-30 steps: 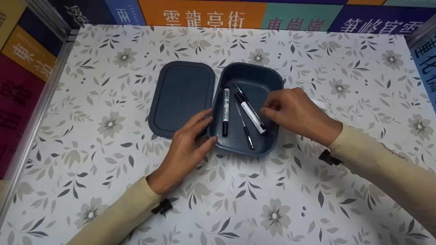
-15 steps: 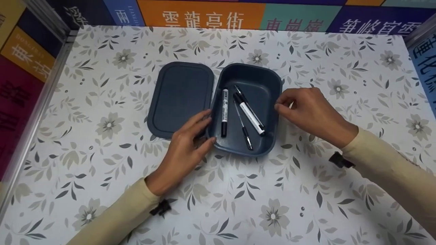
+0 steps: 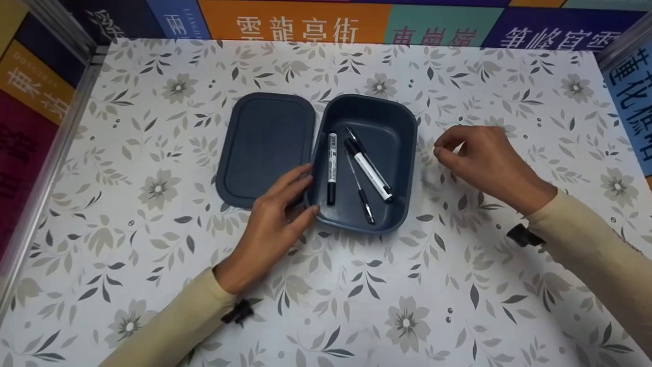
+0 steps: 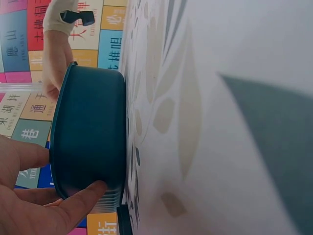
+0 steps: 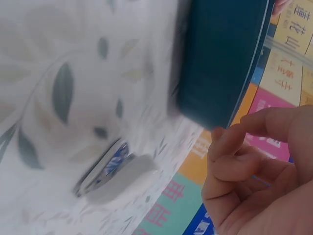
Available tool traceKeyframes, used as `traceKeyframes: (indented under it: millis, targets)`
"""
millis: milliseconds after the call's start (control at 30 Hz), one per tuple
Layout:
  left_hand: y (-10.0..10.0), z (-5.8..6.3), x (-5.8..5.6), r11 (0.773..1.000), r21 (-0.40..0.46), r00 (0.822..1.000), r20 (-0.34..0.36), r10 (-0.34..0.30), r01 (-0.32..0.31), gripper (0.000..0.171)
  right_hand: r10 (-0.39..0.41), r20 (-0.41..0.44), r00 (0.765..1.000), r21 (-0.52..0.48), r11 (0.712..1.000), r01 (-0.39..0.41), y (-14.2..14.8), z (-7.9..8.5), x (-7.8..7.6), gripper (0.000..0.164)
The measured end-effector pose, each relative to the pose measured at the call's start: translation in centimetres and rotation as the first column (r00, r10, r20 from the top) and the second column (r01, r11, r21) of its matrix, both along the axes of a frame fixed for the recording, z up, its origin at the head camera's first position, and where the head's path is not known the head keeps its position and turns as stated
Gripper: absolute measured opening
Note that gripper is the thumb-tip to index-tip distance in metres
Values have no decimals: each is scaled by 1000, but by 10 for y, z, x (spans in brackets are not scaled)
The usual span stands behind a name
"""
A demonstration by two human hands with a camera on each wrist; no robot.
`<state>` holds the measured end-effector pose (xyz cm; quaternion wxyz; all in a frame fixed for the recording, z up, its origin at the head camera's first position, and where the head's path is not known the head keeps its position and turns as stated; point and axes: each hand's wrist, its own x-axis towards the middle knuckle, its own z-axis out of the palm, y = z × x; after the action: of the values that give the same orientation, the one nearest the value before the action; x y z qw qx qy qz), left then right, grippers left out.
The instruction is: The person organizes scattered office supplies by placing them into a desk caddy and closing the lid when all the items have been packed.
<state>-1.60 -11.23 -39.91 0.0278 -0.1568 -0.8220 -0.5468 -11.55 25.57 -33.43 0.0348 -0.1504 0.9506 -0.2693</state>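
A dark blue box (image 3: 402,153) sits uncovered on the table. Inside lie a white marker (image 3: 332,165) on the left and a second white marker (image 3: 374,176) slanted on the right. One black-tipped pen (image 3: 365,206) lies between them; another pen (image 3: 352,134) lies along the second marker, partly hidden. My left hand (image 3: 272,216) touches the box's left rim and outer wall with thumb and fingers. To the right of the box, apart from it, my right hand (image 3: 491,165) hovers over the table, fingers loosely bent; the right wrist view shows nothing between them.
The box's flat lid (image 3: 267,148) lies directly left of it. In the right wrist view a small white object (image 5: 122,178) with a blue printed part is on the table, blurred. Printed panels (image 3: 300,25) border the floral tabletop (image 3: 351,316).
My right hand has moved from above the box's right side out over the table, to the right. The left hand has stayed at the rim; the pens lie as before.
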Motion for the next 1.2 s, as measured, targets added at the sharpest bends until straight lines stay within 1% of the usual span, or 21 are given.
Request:
traceKeyframes:
  millis: [100, 333, 433, 633, 900, 1000, 1200]
  targets:
    - [0, 0, 0, 1000, 4, 1000, -12, -4, 4, 53, 0, -11, 1000, 15, 1000, 0, 8, -4, -4, 15]
    - [-1, -1, 0, 1000, -8, 1000, -13, -4, 4, 53, 32, -86, 996, 92, 995, -24, 19, -12, -9, 16]
    - [-1, 0, 0, 1000, -12, 1000, -10, -2, 2, 53, 34, -90, 995, 113, 993, -24, 25, -15, -12, 16]
    - [-1, 0, 0, 1000, 10, 1000, -5, -7, 7, 54, 24, -63, 998, 131, 991, -15, 34, -20, -17, 18]
    - [-1, 1, 1, 999, -52, 999, -50, 7, -10, 54, 52, 33, 998, 175, 983, -57, 42, -19, -20, 32]
    - [-1, 0, 1, 999, -41, 999, -43, 6, -8, 54, 63, 50, 997, 200, 977, -71, 43, -19, -21, 34]
    - [-1, 0, 0, 1000, -23, 1000, -20, 4, -5, 55, 73, 51, 996, 227, 970, -82, 48, -20, -21, 32]
